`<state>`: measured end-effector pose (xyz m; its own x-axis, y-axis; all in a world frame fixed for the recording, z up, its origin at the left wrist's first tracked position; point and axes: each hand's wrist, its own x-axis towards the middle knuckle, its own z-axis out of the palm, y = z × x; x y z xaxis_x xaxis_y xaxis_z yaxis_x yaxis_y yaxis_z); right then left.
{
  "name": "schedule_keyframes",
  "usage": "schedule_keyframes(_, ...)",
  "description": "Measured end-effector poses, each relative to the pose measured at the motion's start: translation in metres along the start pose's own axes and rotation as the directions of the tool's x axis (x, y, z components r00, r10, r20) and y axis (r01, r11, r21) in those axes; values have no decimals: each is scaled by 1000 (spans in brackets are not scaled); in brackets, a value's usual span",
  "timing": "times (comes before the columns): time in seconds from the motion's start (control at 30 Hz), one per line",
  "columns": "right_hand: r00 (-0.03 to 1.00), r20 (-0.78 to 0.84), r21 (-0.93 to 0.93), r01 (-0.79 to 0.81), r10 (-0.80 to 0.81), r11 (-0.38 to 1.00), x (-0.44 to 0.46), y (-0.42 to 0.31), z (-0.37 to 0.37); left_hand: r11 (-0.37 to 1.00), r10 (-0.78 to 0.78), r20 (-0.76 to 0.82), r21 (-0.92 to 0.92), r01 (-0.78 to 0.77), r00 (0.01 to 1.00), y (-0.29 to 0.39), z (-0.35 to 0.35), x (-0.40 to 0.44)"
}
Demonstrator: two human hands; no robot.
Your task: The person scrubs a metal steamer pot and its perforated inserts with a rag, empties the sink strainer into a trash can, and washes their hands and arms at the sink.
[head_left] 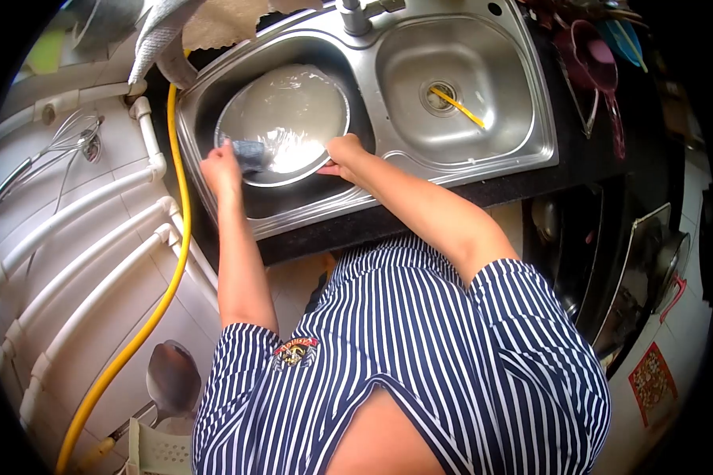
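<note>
A wide, shallow metal basin (297,99) with a pale, shiny inside lies tilted in the left bowl of the steel sink (355,87). My right hand (343,155) is closed on the basin's near right rim, thumb on top. At the near left edge, my left hand (222,168) is closed around a blue-grey cloth or scrubbing pad (251,155), which lies against the inside of the basin. Glare hides part of the surface there. Above the sink stands the faucet (355,17).
The sink's right bowl (404,87) has a yellow strip (457,108) at its drain. A yellow hose (184,206) runs down the left, beside white pipes (79,198) and a hanging whisk (55,142). A purple strainer (588,59) is on the right. Grey cloth (160,36) hangs at top left.
</note>
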<state>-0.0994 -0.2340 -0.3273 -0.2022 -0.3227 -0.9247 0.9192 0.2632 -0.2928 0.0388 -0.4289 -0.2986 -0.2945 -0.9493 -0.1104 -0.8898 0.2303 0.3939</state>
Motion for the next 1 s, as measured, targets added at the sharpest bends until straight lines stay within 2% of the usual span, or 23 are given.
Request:
schedule_keyframes(0.03,997,63,40,-54,51,998,1,0,0,999,23,6,-38,-23,1000,8,-9,-1)
schedule_keyframes(0.1,994,83,87,-76,69,993,1,8,1,994,60,34,-88,-57,998,16,-20,3)
schedule_keyframes(0.2,986,158,149,-84,60,985,-11,19,0,997,18,73,-82,-12,997,10,-29,-2)
schedule_keyframes(0.33,989,133,62,-76,68,995,-53,13,-8,995,-62,80,-78,68,995,-9,-44,-32)
schedule_keyframes(0.37,983,162,37,-89,82,995,-58,14,-10,982,-41,50,-185,49,998,-28,-41,-31)
schedule_keyframes(0.4,977,191,9,-102,98,995,-63,14,-12,981,-43,47,-189,51,998,-25,-46,-37)
schedule_keyframes(0.47,973,204,-19,-104,105,994,-76,6,-16,930,-77,63,-356,95,995,-5,-69,-54)
schedule_keyframes(0.53,944,331,-81,9,18,997,-83,1,-27,950,-72,57,-301,86,996,8,-85,-72)
schedule_keyframes(0.6,940,341,-134,63,-14,989,-99,-5,-41,971,-1,45,-238,11,999,2,-91,-84)
schedule_keyframes(0.63,936,349,-180,119,-50,977,-110,-10,-49,936,-57,103,-342,89,993,4,-96,-90)
schedule_keyframes(0.67,936,347,-181,120,-51,976,-120,-14,-54,935,-56,103,-345,89,993,7,-97,-96)
schedule_keyframes(0.73,921,357,-154,224,-157,962,-137,-20,-72,740,-189,101,-639,209,977,38,-109,-118)
schedule_keyframes(0.77,909,403,-178,193,-107,965,-136,-24,-83,677,-156,165,-700,227,974,38,-114,-122)
schedule_keyframes(0.8,909,403,-180,194,-108,964,-140,-27,-92,675,-157,164,-702,227,974,52,-117,-129)
schedule_keyframes(0.87,900,415,-175,220,-130,960,-155,-38,-106,522,-141,152,-828,204,978,90,-126,-144)
schedule_keyframes(1.0,931,358,-181,148,-75,972,-175,-47,-144,551,-99,125,-819,159,987,129,-123,-165)
